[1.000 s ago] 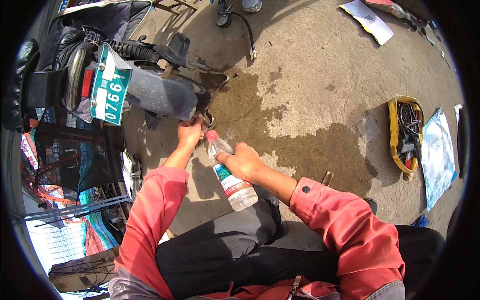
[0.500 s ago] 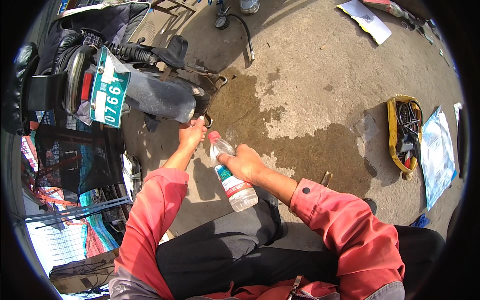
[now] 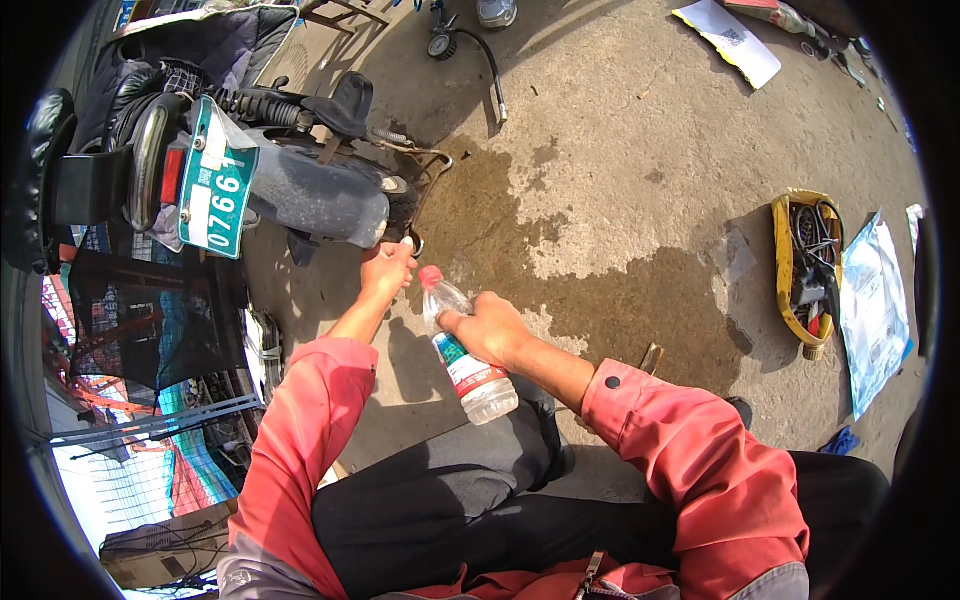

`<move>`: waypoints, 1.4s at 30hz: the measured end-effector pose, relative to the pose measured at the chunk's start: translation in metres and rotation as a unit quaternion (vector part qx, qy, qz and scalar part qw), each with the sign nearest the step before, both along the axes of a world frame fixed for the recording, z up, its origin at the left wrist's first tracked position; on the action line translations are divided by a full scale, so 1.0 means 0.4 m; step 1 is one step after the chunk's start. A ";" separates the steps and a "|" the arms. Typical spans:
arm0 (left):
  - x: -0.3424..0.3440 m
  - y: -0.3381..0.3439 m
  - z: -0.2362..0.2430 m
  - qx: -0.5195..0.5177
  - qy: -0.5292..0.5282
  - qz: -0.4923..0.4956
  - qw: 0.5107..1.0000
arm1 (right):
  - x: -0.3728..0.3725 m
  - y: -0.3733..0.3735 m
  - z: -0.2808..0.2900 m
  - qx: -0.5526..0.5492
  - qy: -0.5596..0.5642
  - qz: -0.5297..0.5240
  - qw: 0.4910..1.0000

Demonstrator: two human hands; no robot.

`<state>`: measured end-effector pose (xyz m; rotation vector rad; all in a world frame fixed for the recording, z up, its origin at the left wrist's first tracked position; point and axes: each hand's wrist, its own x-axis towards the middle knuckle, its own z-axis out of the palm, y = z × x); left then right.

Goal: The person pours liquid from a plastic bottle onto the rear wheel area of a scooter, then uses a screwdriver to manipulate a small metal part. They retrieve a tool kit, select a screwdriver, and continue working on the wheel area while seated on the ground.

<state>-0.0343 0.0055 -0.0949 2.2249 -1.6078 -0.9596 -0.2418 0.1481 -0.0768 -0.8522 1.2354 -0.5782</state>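
My right hand (image 3: 487, 332) is wrapped round a clear plastic bottle (image 3: 486, 398) with a red cap and a red, white and green label. It tilts with the cap up and to the left, and some clear liquid stands in its lower end. Just left of the cap, my left hand (image 3: 386, 270) is closed at the lower rear of a scooter's back wheel, under the grey rear mudguard (image 3: 325, 200). What its fingers pinch, if anything, is too small to make out. A bent metal stand (image 3: 432, 180) is beside the wheel, close to those fingertips.
Dark wet patches (image 3: 640, 310) spread over the concrete. To the right lie a yellow open container (image 3: 782, 270) with tools and cables, and a clear plastic bag (image 3: 872, 310). A pressure gauge with a hose (image 3: 440, 45) lies ahead, near a shoe (image 3: 496, 12).
My left fingers have shifted very slightly to the right and down by the wheel. The bottle stays in my right hand at nearly the same place and tilt.
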 end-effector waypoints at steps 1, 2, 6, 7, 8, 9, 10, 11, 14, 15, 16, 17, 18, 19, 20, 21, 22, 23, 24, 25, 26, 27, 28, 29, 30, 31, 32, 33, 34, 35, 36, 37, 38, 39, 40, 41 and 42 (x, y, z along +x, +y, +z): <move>-0.002 0.002 0.001 0.009 0.000 -0.005 1.000 | 0.001 0.002 -0.004 0.000 0.003 0.000 1.000; -0.005 0.003 0.002 0.018 0.000 -0.011 1.000 | 0.000 0.003 -0.007 0.000 0.007 0.000 1.000; -0.021 0.014 0.009 0.050 -0.005 -0.057 0.997 | -0.020 0.010 -0.015 0.001 0.022 0.000 1.000; -0.029 0.017 0.009 0.055 0.001 -0.063 0.997 | -0.026 0.012 -0.020 0.004 0.029 -0.002 1.000; -0.030 0.021 0.007 0.059 0.006 -0.067 0.996 | -0.031 0.013 -0.023 0.007 0.036 -0.002 0.999; -0.032 0.025 0.006 0.063 0.011 -0.072 0.995 | -0.036 0.014 -0.026 0.010 0.043 -0.002 0.999; -0.033 0.029 0.004 0.072 0.015 -0.078 0.994 | -0.043 0.014 -0.029 0.014 0.050 0.002 0.999; -0.034 0.031 0.001 0.082 0.018 -0.084 0.993 | -0.046 0.015 -0.035 0.012 0.058 -0.008 0.998; -0.049 0.040 -0.005 0.113 0.031 -0.100 0.988 | -0.060 0.014 -0.053 0.012 0.085 -0.037 0.996; -0.060 0.043 -0.004 0.125 0.031 -0.109 0.986 | -0.069 0.013 -0.058 0.011 0.092 -0.050 0.994; -0.071 0.045 -0.002 0.137 0.030 -0.118 0.983 | -0.079 0.011 -0.063 0.010 0.100 -0.062 0.993; -0.080 0.049 0.000 0.148 0.029 -0.127 0.980 | -0.090 0.010 -0.067 0.009 0.107 -0.074 0.991; -0.097 0.056 0.007 0.155 0.041 -0.131 0.978 | -0.103 0.007 -0.073 0.007 0.110 -0.087 0.990; -0.099 0.054 0.004 0.169 0.040 -0.150 0.973 | -0.108 0.003 -0.098 -0.007 0.114 -0.111 0.987; -0.110 0.055 -0.004 0.183 0.044 -0.169 0.968 | -0.131 0.001 -0.099 -0.007 0.125 -0.125 0.984; -0.120 0.055 -0.012 0.197 0.047 -0.188 0.961 | -0.151 -0.002 -0.099 -0.006 0.135 -0.138 0.981; -0.121 0.063 -0.012 0.190 0.059 -0.193 0.961 | -0.163 -0.005 -0.097 -0.014 0.146 -0.165 0.975; -0.135 0.067 -0.024 0.199 0.064 -0.197 0.958 | -0.184 -0.006 -0.105 -0.017 0.169 -0.183 0.968; -0.150 0.072 -0.027 0.205 0.063 -0.210 0.954 | -0.204 -0.011 -0.118 -0.023 0.193 -0.200 0.960; -0.165 0.076 -0.029 0.211 0.062 -0.223 0.950 | -0.228 -0.015 -0.130 -0.028 0.216 -0.217 0.952; -0.187 0.079 -0.028 0.225 0.067 -0.234 0.943 | -0.257 -0.018 -0.139 -0.037 0.236 -0.235 0.942; -0.198 0.082 -0.030 0.233 0.071 -0.247 0.938 | -0.289 -0.022 -0.131 -0.041 0.249 -0.247 0.936; -0.210 0.085 -0.031 0.236 0.076 -0.253 0.935 | -0.322 -0.026 -0.124 -0.044 0.262 -0.258 0.929; -0.220 0.086 -0.030 0.238 0.079 -0.260 0.933 | -0.352 -0.032 -0.116 -0.049 0.272 -0.270 0.922; -0.237 0.089 -0.025 0.240 0.077 -0.267 0.930 | -0.380 -0.038 -0.117 -0.042 0.287 -0.291 0.912; -0.246 0.090 -0.033 0.245 0.101 -0.264 0.927 | -0.419 -0.042 -0.113 -0.044 0.285 -0.305 0.908; -0.256 0.092 -0.034 0.241 0.102 -0.272 0.926 | -0.453 -0.050 -0.114 -0.056 0.295 -0.314 0.901; -0.270 0.092 -0.030 0.240 0.101 -0.281 0.924 | -0.490 -0.058 -0.116 -0.066 0.302 -0.325 0.894; -0.289 0.093 -0.030 0.241 0.103 -0.295 0.919 | -0.535 -0.065 -0.117 -0.076 0.318 -0.341 0.882; -0.305 0.095 -0.029 0.244 0.101 -0.303 0.916 | -0.574 -0.074 -0.118 -0.085 0.328 -0.353 0.872; -0.312 0.095 -0.028 0.246 0.096 -0.308 0.914 | -0.611 -0.079 -0.106 -0.099 0.348 -0.363 0.859; -0.313 0.097 -0.018 0.252 0.094 -0.310 0.912 | -0.647 -0.089 -0.090 -0.118 0.359 -0.370 0.849; -0.318 0.100 -0.020 0.249 0.097 -0.324 0.908 | -0.700 -0.099 -0.102 -0.131 0.393 -0.380 0.827; -0.320 0.101 -0.013 0.243 0.097 -0.338 0.904 | -0.761 -0.101 -0.115 -0.179 0.417 -0.392 0.801; -0.314 0.104 -0.011 0.251 0.099 -0.338 0.901 | -0.796 -0.099 -0.092 -0.186 0.419 -0.400 0.793; -0.305 0.108 -0.011 0.260 0.104 -0.341 0.897 | -0.838 -0.100 -0.084 -0.171 0.430 -0.406 0.788; -0.279 0.108 -0.037 0.253 0.107 -0.342 0.899 | -0.880 -0.098 -0.074 -0.186 0.426 -0.411 0.784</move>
